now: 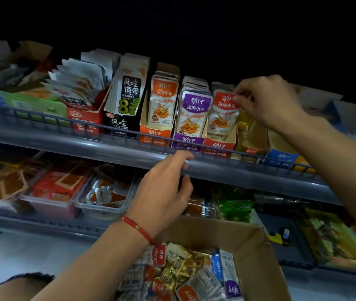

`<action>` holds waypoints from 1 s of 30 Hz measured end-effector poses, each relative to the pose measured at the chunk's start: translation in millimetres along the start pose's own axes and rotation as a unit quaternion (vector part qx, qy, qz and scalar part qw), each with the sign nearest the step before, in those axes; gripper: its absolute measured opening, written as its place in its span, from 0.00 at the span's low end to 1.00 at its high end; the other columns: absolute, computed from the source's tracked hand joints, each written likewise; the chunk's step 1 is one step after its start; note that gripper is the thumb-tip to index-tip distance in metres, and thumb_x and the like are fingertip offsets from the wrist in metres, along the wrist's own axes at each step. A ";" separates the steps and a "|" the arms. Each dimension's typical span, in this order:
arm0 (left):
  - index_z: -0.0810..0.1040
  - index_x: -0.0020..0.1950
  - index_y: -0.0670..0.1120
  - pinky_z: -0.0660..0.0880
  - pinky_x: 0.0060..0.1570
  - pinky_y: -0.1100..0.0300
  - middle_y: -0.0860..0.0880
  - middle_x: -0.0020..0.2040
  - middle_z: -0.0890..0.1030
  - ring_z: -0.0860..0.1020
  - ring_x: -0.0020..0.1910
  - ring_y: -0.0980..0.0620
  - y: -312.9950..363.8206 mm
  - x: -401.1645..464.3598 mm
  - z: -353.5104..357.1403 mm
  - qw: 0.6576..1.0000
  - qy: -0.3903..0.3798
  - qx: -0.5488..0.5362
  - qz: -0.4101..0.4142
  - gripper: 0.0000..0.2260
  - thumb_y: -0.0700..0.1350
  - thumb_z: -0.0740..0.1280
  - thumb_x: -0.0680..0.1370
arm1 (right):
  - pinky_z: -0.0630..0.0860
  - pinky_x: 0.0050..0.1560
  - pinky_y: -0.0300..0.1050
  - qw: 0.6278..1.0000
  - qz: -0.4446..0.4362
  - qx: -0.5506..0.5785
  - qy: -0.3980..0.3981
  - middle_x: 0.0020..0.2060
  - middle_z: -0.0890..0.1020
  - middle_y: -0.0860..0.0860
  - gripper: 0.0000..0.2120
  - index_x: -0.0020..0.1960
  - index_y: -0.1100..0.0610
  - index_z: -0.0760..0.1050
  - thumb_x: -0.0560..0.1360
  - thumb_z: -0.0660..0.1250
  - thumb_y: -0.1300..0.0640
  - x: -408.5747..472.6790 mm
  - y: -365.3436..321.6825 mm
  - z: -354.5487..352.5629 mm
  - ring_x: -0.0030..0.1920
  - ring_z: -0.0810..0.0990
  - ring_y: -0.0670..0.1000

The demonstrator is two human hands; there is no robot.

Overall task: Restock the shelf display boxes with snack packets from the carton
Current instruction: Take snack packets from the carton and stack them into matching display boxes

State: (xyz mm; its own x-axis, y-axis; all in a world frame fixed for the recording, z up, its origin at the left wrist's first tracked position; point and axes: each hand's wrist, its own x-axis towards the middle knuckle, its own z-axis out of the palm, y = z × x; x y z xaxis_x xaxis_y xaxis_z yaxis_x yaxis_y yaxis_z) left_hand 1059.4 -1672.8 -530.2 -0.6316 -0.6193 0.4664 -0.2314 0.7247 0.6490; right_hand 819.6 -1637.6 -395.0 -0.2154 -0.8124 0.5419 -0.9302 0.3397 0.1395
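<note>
Your right hand (266,101) is pinching the red snack packet (222,111) by its top edge in its display box (219,145); it is likely light, limp and slippery. Your left hand (164,192) is hovering relaxed and empty above the carton (257,257).

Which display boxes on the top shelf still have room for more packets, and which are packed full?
Room shows in the yellow display box, right of the red box where the right hand pinches a red packet; only a few packets sit low in it. The orange box and purple box look packed to the front. The left hand rests on the shelf rail.
</note>
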 end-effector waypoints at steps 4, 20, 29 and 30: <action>0.69 0.68 0.54 0.80 0.50 0.52 0.57 0.55 0.76 0.76 0.51 0.57 0.9 -1.1 -2.2 1.000 0.000 0.000 -0.002 0.17 0.43 0.66 0.80 | 0.81 0.51 0.59 0.999 0.025 0.005 -0.031 0.56 0.83 0.57 0.13 0.63 0.53 0.79 0.82 0.66 0.50 3.4 -1.6 14.0 0.54 0.82 0.59; 0.68 0.68 0.55 0.80 0.50 0.53 0.56 0.58 0.77 0.77 0.53 0.57 1.1 -2.0 3.8 1.000 -0.004 -0.002 0.008 0.18 0.44 0.66 0.80 | 0.76 0.48 0.54 0.999 0.021 -0.032 0.038 0.59 0.78 0.58 0.10 0.60 0.56 0.78 0.81 0.67 0.55 17.8 5.6 32.0 0.56 0.79 0.60; 0.70 0.67 0.54 0.79 0.50 0.53 0.55 0.57 0.77 0.77 0.51 0.55 -7.5 -4.5 7.6 0.999 -0.033 0.027 0.014 0.17 0.44 0.66 0.79 | 0.78 0.51 0.58 0.998 -0.002 -0.006 0.061 0.59 0.79 0.57 0.12 0.63 0.56 0.77 0.81 0.67 0.54 -2.3 9.6 25.9 0.58 0.79 0.61; 0.71 0.66 0.53 0.78 0.50 0.54 0.55 0.56 0.77 0.77 0.51 0.55 -8.7 -5.6 8.1 0.998 -0.040 0.035 0.016 0.17 0.44 0.66 0.79 | 0.78 0.51 0.57 0.998 -0.003 0.003 0.065 0.59 0.79 0.56 0.13 0.63 0.55 0.77 0.81 0.67 0.53 -9.7 8.9 23.8 0.58 0.79 0.60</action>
State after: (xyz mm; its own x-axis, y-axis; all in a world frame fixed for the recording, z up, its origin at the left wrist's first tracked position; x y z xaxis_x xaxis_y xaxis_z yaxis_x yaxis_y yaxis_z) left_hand 1058.9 -1673.2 -543.3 -0.6960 -0.5707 0.4356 -0.2585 0.7653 0.5895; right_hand 806.3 -1637.9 -418.7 -0.1703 -0.7460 0.6438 -0.9330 0.3323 0.1382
